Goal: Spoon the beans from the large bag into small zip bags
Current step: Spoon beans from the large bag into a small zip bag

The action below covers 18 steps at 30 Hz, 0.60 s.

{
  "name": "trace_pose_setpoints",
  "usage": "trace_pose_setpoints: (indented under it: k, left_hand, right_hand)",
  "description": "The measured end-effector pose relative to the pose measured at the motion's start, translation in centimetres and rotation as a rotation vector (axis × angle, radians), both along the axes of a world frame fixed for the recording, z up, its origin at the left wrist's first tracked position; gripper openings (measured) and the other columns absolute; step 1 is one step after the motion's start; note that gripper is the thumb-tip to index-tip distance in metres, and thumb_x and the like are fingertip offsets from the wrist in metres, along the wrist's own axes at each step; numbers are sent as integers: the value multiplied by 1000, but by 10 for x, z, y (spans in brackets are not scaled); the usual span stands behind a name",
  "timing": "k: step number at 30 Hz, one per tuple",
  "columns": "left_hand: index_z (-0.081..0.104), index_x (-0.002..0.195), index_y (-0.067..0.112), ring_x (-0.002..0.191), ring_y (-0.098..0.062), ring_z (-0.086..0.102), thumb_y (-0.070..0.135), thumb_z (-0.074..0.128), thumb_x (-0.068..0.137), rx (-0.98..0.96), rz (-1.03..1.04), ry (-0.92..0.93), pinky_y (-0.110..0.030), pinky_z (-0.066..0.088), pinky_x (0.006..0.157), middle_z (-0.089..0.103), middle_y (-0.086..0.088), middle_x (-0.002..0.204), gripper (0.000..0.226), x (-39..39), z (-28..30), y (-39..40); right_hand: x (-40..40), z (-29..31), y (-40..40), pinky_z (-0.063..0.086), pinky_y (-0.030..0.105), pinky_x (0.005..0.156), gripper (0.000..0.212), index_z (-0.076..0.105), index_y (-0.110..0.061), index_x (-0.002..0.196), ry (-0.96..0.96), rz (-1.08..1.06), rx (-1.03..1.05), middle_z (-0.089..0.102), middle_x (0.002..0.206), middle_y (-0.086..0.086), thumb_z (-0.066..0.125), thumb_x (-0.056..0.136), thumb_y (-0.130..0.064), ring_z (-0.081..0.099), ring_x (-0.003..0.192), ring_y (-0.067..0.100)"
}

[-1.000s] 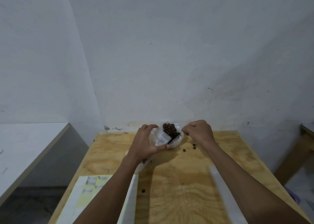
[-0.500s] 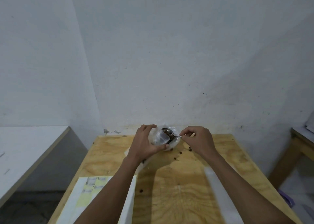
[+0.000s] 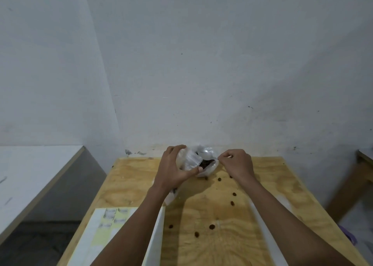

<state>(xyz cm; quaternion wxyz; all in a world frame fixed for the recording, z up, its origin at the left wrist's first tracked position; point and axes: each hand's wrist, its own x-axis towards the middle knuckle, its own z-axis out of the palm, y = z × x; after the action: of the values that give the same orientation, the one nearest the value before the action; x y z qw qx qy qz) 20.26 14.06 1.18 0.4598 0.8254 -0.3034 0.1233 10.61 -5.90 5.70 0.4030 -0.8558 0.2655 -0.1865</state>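
At the far edge of the plywood table (image 3: 201, 249) sits the large clear bag (image 3: 211, 168), with dark beans (image 3: 205, 163) showing in its open mouth. My left hand (image 3: 173, 171) is shut on a small clear zip bag (image 3: 188, 160) and holds it against the left side of the large bag. My right hand (image 3: 238, 164) pinches the thin handle of a spoon (image 3: 215, 159) at the large bag's right rim. The spoon's bowl lies among the plastic and I cannot make it out clearly.
Several loose beans (image 3: 212, 226) lie scattered on the table. At the front left is a white sheet (image 3: 109, 221) with small bags on it, beside a white strip (image 3: 156, 235). A white ledge (image 3: 30, 174) stands left, a wooden bench (image 3: 364, 158) right, and the wall is close behind.
The heaped spoonful of beans seen one second ago is gone from above the bag. My right hand has drawn slightly right. More loose beans now lie on the table.
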Motion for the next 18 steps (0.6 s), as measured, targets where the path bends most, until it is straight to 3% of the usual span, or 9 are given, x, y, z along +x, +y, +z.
trace_pose_setpoints:
  k: [4, 10, 18]
  left_hand:
    - [57, 136, 25, 118, -9, 56, 69, 82, 65, -65, 5, -14, -34, 52, 97, 57, 11, 129, 87, 5, -1, -2]
    - [57, 137, 25, 119, -8, 56, 76, 79, 63, -112, -6, 5, -34, 52, 97, 55, 11, 130, 93, 8, 5, -8]
    - [56, 138, 26, 119, -8, 55, 69, 83, 66, -108, -5, 7, -37, 52, 98, 55, 11, 130, 88, 8, -3, -9]
  right_hand:
    - [19, -11, 4, 50, 31, 55, 23, 79, -15, 76, 124, -20, -66, 77, 79, 2, 61, 87, -10, 72, 72, 25]
    - [38, -25, 11, 52, 29, 51, 25, 80, -18, 77, 259, -30, -249, 75, 72, 6, 60, 90, -13, 73, 64, 26]
    - [35, -23, 11, 61, 40, 58, 23, 81, -22, 77, 240, -2, -244, 76, 71, 4, 62, 88, -16, 72, 61, 27]
